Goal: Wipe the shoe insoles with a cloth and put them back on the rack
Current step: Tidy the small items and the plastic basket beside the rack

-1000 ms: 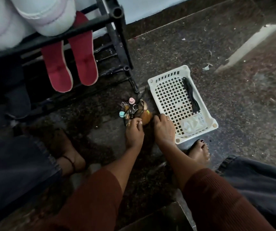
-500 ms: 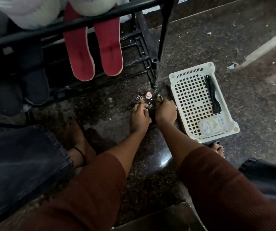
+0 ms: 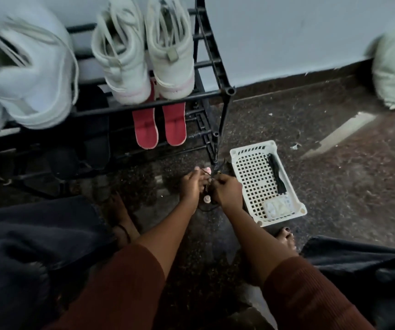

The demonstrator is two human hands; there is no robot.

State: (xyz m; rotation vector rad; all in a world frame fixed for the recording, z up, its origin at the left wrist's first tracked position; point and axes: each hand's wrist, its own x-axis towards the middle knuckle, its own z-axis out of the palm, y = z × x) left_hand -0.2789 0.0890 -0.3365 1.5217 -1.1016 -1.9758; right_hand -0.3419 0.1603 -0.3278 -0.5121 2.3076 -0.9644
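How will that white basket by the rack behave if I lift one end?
Probably light and fairly stiff: the white basket is perforated plastic. The black cord and clear packet lying loose inside would likely slide downhill.

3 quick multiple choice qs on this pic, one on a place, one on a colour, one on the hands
1. Where are the red insoles? A on the floor; B on the rack, under the white shoes; C on the lap.
2. What colour is the basket? A blue; B green; C white.
3. How are the left hand and right hand? A curled round small items; B flat on the floor; C apart and idle.
Answers: B, they lie on a lower shelf beneath the shoes; C, its lattice is white; A, both hands' fingers close on the small items by the rack's leg.
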